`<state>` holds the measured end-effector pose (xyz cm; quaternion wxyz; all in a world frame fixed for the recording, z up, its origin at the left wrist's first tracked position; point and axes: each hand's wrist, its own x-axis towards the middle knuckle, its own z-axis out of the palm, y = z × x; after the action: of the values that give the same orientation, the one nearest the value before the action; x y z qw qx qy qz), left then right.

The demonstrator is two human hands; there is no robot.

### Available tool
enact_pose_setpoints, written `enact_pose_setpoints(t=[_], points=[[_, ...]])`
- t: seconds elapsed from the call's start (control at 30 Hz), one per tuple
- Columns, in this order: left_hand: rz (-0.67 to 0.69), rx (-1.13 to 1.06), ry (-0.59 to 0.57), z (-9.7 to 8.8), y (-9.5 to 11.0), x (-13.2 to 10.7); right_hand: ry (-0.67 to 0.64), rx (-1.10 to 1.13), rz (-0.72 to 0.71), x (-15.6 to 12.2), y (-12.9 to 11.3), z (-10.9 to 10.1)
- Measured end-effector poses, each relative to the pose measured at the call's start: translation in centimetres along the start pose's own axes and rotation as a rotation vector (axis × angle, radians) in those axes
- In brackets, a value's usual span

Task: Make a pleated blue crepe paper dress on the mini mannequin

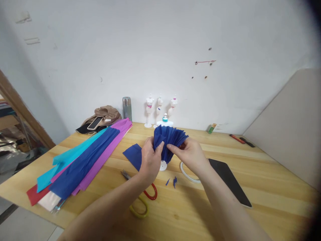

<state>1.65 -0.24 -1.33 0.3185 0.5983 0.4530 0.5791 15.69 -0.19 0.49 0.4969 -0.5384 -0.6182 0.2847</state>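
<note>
Both my hands meet over the middle of the wooden table [263, 187], around a dark blue pleated paper fan [170, 137] that spreads upward from a white base [163, 165]. My left hand [149, 160] is closed, pinching the fan's left folds. On the fan's right side, the fingers of my right hand [192, 154] pinch another fold. A flat piece of dark blue paper [132, 155] lies just left of my left hand. Scissors [140, 195] with red and yellow handles rest under my left forearm. Small blue paper scraps [173, 181] lie between my wrists.
A stack of long tissue sheets [82, 160] in teal, blue, purple, red and white covers the left. A white tape ring [187, 174] and a black tablet [230, 182] lie at right. A flask [127, 108], white figurine stands [160, 108], a bag with a phone [100, 120] and pens [242, 139] line the wall.
</note>
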Motion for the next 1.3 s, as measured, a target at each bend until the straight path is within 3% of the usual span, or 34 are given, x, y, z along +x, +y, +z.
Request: enact_pose_setpoints(t=[0.5, 1.3], points=[[0.047, 0.077, 0.058, 0.3, -0.7, 0.5, 0.053, -0.092, -0.038, 0.3, 0.5, 0.2], [0.066, 0.045, 0.043, 0.6, -1.1, 1.0, 0.107, -0.057, -0.047, 0.7, 0.1, 0.2]])
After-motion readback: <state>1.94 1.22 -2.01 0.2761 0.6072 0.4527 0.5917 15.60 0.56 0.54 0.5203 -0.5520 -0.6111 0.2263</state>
